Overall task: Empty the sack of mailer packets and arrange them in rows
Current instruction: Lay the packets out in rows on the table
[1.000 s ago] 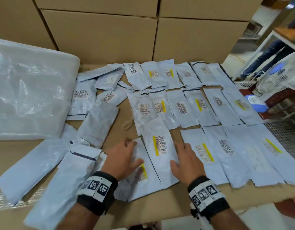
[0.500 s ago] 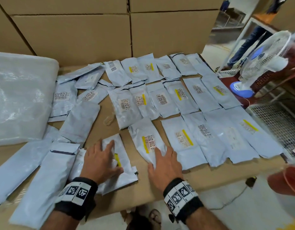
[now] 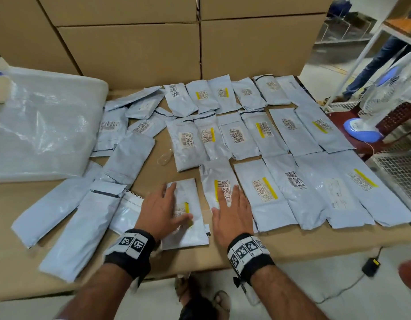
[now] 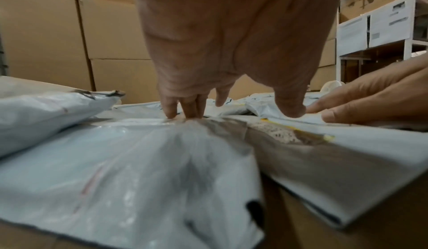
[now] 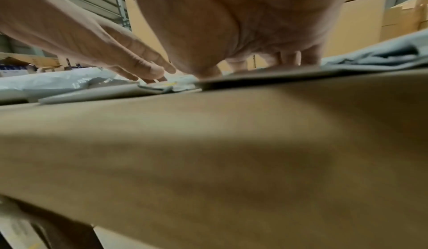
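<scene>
Left hand (image 3: 161,213) lay flat, fingers straight, on the loose packet (image 3: 186,213) at lower centre, now slid nearer the front row. Right hand (image 3: 232,211), fingers also straight, pressed the neighbouring packet (image 3: 219,181), now squared up beside its row.

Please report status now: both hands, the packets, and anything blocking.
Left hand flat on a packet. Right hand flat on next packet. Loose packets left, unsorted. Nothing blocking.

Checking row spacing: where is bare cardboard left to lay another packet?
Bare cardboard shows between the loose left heap and the middle row, and along the near edge below the front row. The rows themselves and the left heap are packed edge to edge.
</scene>
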